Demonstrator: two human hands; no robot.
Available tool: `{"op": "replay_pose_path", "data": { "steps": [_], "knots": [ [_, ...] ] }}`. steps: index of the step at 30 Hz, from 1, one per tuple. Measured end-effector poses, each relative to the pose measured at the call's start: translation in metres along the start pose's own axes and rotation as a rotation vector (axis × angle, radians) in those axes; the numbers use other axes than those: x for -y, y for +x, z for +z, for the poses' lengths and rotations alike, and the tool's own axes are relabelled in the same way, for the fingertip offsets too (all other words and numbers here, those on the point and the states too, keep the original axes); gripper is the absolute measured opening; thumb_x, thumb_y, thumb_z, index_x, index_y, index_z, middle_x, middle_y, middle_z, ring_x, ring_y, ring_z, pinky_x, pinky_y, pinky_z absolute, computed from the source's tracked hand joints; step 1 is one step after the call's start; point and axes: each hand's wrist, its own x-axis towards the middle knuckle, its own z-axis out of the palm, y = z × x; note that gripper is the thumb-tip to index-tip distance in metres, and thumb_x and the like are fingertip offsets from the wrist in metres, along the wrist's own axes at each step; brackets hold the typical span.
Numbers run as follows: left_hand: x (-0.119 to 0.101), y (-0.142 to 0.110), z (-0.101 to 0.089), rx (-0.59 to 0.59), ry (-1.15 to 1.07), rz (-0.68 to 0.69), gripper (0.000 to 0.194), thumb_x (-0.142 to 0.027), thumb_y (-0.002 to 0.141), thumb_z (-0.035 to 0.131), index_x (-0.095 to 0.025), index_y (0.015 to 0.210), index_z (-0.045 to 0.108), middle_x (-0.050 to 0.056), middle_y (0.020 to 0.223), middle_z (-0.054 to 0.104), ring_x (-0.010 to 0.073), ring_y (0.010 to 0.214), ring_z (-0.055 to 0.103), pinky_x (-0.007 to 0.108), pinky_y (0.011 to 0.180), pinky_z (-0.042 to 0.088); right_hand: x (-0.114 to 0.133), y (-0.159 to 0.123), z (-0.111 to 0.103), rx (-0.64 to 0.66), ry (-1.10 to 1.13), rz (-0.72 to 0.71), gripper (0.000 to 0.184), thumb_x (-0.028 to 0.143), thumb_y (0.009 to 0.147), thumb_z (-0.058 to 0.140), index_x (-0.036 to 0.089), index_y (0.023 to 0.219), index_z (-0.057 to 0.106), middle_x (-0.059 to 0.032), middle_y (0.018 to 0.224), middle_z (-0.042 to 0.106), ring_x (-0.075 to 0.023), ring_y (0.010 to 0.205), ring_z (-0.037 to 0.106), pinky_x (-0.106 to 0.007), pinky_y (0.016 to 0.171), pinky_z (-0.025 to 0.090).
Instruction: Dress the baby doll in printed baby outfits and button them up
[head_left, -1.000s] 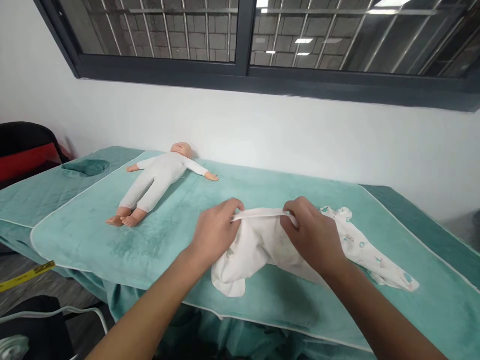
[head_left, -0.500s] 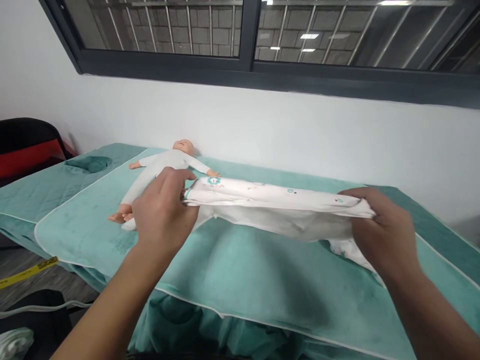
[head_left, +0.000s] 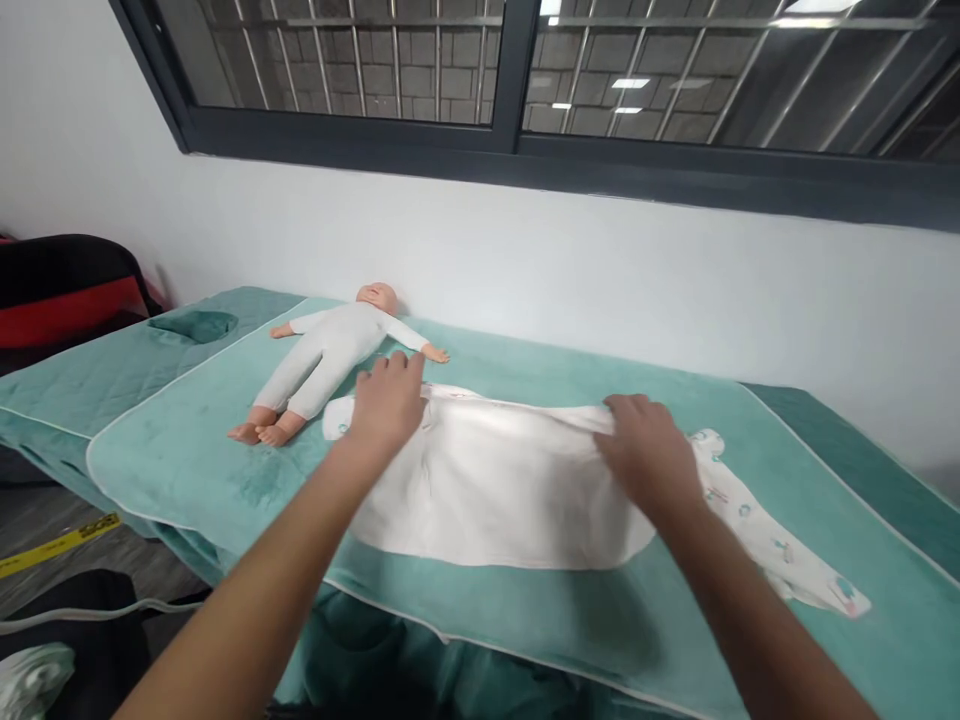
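The white wall (head_left: 600, 290) is topped by a dark-framed window (head_left: 514, 100), and the bed (head_left: 75, 385) is set along its foot. Most of the bed is covered by a green mat (head_left: 172, 455) with pale piping. A black and red chair (head_left: 71, 300) is seen beyond the bed's far left corner. The doll (head_left: 337, 340), dressed in white, is laid on its back on the left half, head towards the far edge, feet towards the near left corner. Mid-bed, the white cloth (head_left: 502, 490) is spread towards the near edge, a printed part shown beside the doll's legs. The printed cloth (head_left: 780, 545) is laid nearer the right edge; whether it is joined to the white one cannot be told. The white cloth's far edge is gripped at its left by the left hand (head_left: 388, 402), fingers curled over, and pinched at its right by the right hand (head_left: 651, 458).
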Motion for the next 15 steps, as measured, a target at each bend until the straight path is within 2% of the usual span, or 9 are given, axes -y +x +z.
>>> {"op": "replay_pose_path", "data": {
  "steps": [2, 3, 4, 5, 7, 8, 11, 13, 15],
  "knots": [
    [-0.016, -0.010, 0.027, -0.071, -0.023, 0.079, 0.041, -0.018, 0.087, 0.049, -0.016, 0.128, 0.050, 0.015, 0.125, 0.057, 0.0322, 0.116, 0.051, 0.042, 0.089, 0.044, 0.020, -0.013, 0.025, -0.046, 0.053, -0.163, 0.034, 0.020, 0.087, 0.044, 0.013, 0.116, 0.060, -0.0184, 0.127, 0.059, -0.0335, 0.115, 0.052, -0.048, 0.095, 0.043],
    [-0.023, -0.016, 0.042, -0.051, -0.069, 0.132, 0.038, -0.015, 0.088, 0.044, -0.016, 0.125, 0.052, 0.014, 0.123, 0.058, 0.0303, 0.114, 0.052, 0.041, 0.090, 0.043, 0.031, -0.019, 0.037, -0.022, 0.139, -0.243, 0.035, 0.018, 0.089, 0.040, 0.013, 0.118, 0.059, -0.0172, 0.128, 0.058, -0.0308, 0.119, 0.051, -0.047, 0.100, 0.042],
    [-0.029, -0.022, 0.056, 0.015, -0.132, 0.176, 0.035, -0.013, 0.089, 0.040, -0.016, 0.121, 0.054, 0.013, 0.119, 0.060, 0.0279, 0.111, 0.054, 0.040, 0.090, 0.043, 0.041, -0.024, 0.048, 0.033, 0.239, -0.306, 0.037, 0.017, 0.090, 0.037, 0.015, 0.121, 0.057, -0.0145, 0.130, 0.058, -0.0274, 0.123, 0.050, -0.045, 0.105, 0.040],
    [-0.035, -0.027, 0.070, 0.103, -0.189, 0.180, 0.034, -0.010, 0.088, 0.038, -0.015, 0.118, 0.056, 0.013, 0.115, 0.061, 0.0266, 0.109, 0.056, 0.039, 0.090, 0.043, 0.049, -0.028, 0.060, 0.088, 0.331, -0.311, 0.039, 0.018, 0.091, 0.036, 0.017, 0.124, 0.055, -0.0115, 0.133, 0.057, -0.0243, 0.126, 0.049, -0.043, 0.108, 0.039],
    [-0.044, -0.031, 0.095, 0.248, -0.287, 0.152, 0.033, -0.008, 0.086, 0.039, -0.013, 0.113, 0.058, 0.014, 0.113, 0.063, 0.0242, 0.107, 0.058, 0.036, 0.091, 0.044, 0.061, -0.028, 0.082, 0.198, 0.459, -0.239, 0.041, 0.021, 0.092, 0.035, 0.019, 0.129, 0.053, -0.0080, 0.136, 0.056, -0.0204, 0.128, 0.049, -0.039, 0.111, 0.038],
    [-0.048, -0.031, 0.105, 0.270, -0.305, 0.135, 0.031, -0.009, 0.087, 0.039, -0.013, 0.111, 0.058, 0.014, 0.115, 0.062, 0.0234, 0.110, 0.058, 0.036, 0.095, 0.043, 0.064, -0.025, 0.092, 0.238, 0.479, -0.169, 0.042, 0.023, 0.092, 0.035, 0.018, 0.130, 0.052, -0.0085, 0.137, 0.056, -0.0203, 0.129, 0.049, -0.038, 0.112, 0.038],
    [-0.057, -0.022, 0.125, 0.247, -0.308, 0.066, 0.032, -0.018, 0.092, 0.037, -0.010, 0.116, 0.057, 0.017, 0.132, 0.055, 0.0245, 0.126, 0.049, 0.040, 0.107, 0.036, 0.067, -0.011, 0.118, 0.289, 0.441, -0.007, 0.048, 0.026, 0.093, 0.034, 0.006, 0.133, 0.050, -0.0172, 0.138, 0.054, -0.0255, 0.132, 0.047, -0.040, 0.113, 0.035],
    [-0.062, -0.014, 0.132, 0.219, -0.298, 0.005, 0.040, -0.023, 0.094, 0.035, -0.007, 0.128, 0.050, 0.022, 0.143, 0.045, 0.0281, 0.136, 0.040, 0.045, 0.112, 0.031, 0.067, -0.003, 0.131, 0.281, 0.416, 0.030, 0.053, 0.025, 0.092, 0.033, -0.001, 0.137, 0.044, -0.0230, 0.140, 0.050, -0.0298, 0.135, 0.044, -0.044, 0.114, 0.033],
    [-0.065, -0.008, 0.136, 0.152, -0.276, -0.040, 0.051, -0.026, 0.094, 0.036, -0.004, 0.140, 0.040, 0.024, 0.151, 0.034, 0.0316, 0.143, 0.030, 0.048, 0.116, 0.025, 0.064, 0.002, 0.140, 0.247, 0.404, 0.048, 0.058, 0.024, 0.091, 0.034, -0.002, 0.143, 0.035, -0.0238, 0.146, 0.043, -0.0309, 0.138, 0.038, -0.045, 0.116, 0.029]
  ]
}}
